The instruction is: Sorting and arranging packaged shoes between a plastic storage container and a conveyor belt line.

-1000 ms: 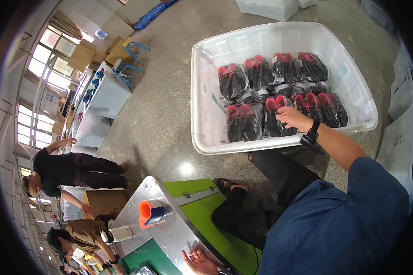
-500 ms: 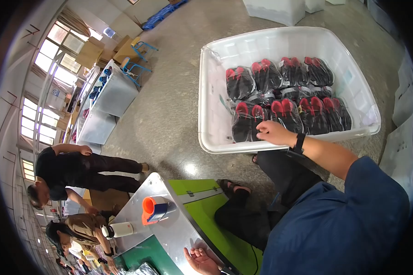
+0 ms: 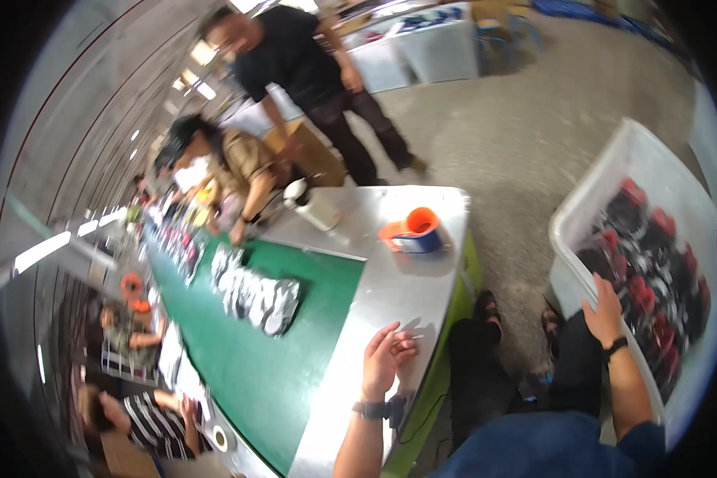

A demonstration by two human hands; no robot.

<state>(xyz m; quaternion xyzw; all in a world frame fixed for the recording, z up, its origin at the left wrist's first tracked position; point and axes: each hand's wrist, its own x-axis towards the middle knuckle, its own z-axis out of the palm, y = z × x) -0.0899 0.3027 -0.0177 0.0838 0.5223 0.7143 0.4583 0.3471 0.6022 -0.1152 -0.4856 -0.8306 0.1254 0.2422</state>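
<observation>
My left hand [image 3: 388, 360] hovers over the bare metal end of the work table [image 3: 327, 426], fingers loosely bent and apart, with nothing seen in it. At the near rim of a white plastic bin [image 3: 563, 231] is my right hand [image 3: 605, 309], its fingers extended and empty; whether it touches the rim I cannot tell. Inside the bin lie several pairs of black and red shoes [image 3: 641, 295] in clear bags, blurred. Clear-bagged pale items [image 3: 255, 295] rest on the green belt [image 3: 319, 295] of the table.
An orange and blue tape dispenser [image 3: 418, 231] and a white bottle [image 3: 315, 209] stand at the table's far end. Two people are beyond it, one standing [image 3: 303, 68], one leaning over the belt [image 3: 239, 159]. Another in stripes [image 3: 155, 422] is across the belt. White bins [image 3: 434, 52] stand behind.
My view has swung left toward the table and belt, so the bin now sits at the right. My right hand has drawn back from over the shoes to the rim; my left stays above the table.
</observation>
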